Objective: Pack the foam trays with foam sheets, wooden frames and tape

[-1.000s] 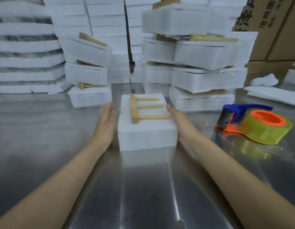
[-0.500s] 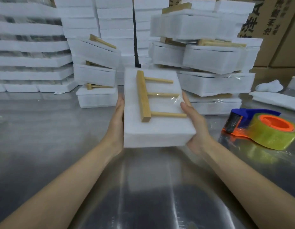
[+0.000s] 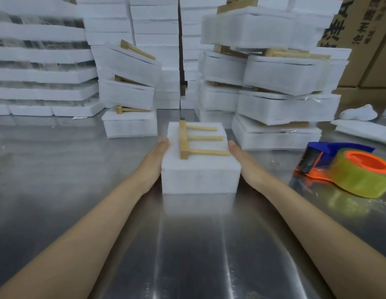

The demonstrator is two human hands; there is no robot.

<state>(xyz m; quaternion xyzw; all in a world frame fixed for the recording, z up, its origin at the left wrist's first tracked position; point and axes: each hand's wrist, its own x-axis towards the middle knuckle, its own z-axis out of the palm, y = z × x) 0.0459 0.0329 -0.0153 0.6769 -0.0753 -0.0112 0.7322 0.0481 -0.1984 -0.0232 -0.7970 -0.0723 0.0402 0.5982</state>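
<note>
A white foam tray pack stands on the steel table in the middle of the view. A wooden frame with three prongs lies flat on its top. My left hand presses flat against the pack's left side. My right hand presses flat against its right side, fingers straight. A tape dispenser with an orange core and yellowish tape lies on the table to the right, apart from both hands.
Piles of packed foam trays with wooden frames rise behind the pack, and another leaning pile stands at its left. Flat foam sheets are stacked far left. Cardboard boxes stand at the back right. Loose foam sheets lie right.
Half a second ago both hands held the pack lifted and tilted toward me. Now it stands flat on the table, farther from me, with both hands still at its sides.
</note>
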